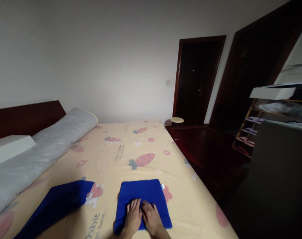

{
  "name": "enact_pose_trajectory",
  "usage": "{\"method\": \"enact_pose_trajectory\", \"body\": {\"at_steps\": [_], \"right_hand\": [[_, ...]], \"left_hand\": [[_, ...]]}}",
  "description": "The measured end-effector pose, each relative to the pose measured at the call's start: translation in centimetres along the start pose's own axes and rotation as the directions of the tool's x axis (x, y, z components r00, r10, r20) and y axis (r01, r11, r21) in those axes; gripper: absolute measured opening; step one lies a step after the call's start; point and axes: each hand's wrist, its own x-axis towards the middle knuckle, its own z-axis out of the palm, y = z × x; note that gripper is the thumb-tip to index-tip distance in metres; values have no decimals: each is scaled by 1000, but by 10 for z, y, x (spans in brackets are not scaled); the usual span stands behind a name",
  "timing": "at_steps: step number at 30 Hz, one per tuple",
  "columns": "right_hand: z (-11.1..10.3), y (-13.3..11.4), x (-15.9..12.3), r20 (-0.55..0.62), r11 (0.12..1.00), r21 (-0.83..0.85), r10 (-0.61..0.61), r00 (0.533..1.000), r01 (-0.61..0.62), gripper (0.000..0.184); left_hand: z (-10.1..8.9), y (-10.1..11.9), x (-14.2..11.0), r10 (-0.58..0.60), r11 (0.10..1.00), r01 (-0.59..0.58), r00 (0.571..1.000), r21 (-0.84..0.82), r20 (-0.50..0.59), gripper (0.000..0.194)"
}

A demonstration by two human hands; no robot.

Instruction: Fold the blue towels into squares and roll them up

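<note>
A blue cloth (141, 187), folded into a rough square, lies flat on the bed near its front. My left hand (134, 214) rests palm down on the cloth, fingers stretched out. Beside it, my right hand (151, 215) also lies flat on the fabric, and the fingertips of both hands almost meet. A small white tag (162, 186) sticks out at the cloth's right edge. Farther left, a second blue cloth (63, 202) lies loosely spread and partly in shadow; neither hand touches it.
A yellow sheet (126, 129) with carrot and rabbit prints covers the bed. Along the left lies a grey rolled bedding (58, 142) with a white box (11, 147) by it. A round stool (177, 120) stands past the bed, and a shoe rack (250, 129) is at right.
</note>
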Motion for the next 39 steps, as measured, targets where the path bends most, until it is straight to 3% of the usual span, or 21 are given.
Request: {"method": "enact_pose_trajectory", "body": {"at_steps": [3,6,9,12,14,16,18,20,22,25,28,31,33,36,39], "right_hand": [[-8,17,5,-73,980,-73,179,981,-184,48],[-19,43,7,-154,919,-146,344,926,-365,50],[-23,53,7,-189,892,-163,391,901,-421,52],[-17,36,9,-169,941,-112,298,940,-319,52],[-12,16,12,-87,988,-57,137,987,-142,50],[-7,-3,15,-3,1000,9,-7,1000,7,50],[-6,-11,18,51,998,43,-47,998,45,52],[-9,-6,20,65,1000,11,14,998,-15,52],[-14,11,19,2,987,-66,149,989,-148,51],[-21,41,14,-151,927,-155,319,936,-341,51],[-22,60,11,-188,904,-206,340,921,-375,53],[-20,63,9,-234,904,-195,334,913,-381,52],[-20,57,3,-301,927,-158,283,911,-340,49],[-19,39,-16,-380,983,-109,96,920,-147,40],[-8,16,-39,-318,994,-83,-89,944,65,31]], "left_hand": [[-7,-20,-2,-107,986,118,989,116,-97,55],[-13,-49,-8,-193,944,247,951,218,-243,51],[-15,-64,-12,-201,921,292,924,258,-326,47],[-13,-52,-10,-118,959,191,941,209,-317,48],[-13,-33,-5,-16,990,45,975,130,-220,51],[-13,-12,2,70,997,-66,994,46,-87,55],[-13,1,8,64,998,-64,998,5,26,58],[-14,0,10,-29,1000,28,997,13,75,59],[-14,-12,9,-135,990,134,990,52,29,57],[-13,-39,2,-234,960,247,966,130,-107,54],[-13,-55,-2,-239,945,275,951,179,-199,51],[-15,-55,-4,-167,954,236,931,187,-323,48],[-14,-50,-7,-69,974,146,918,171,-390,47],[-3,-40,-22,73,992,-27,913,120,-400,42],[19,-26,-44,156,988,-143,932,65,-327,40]]}}
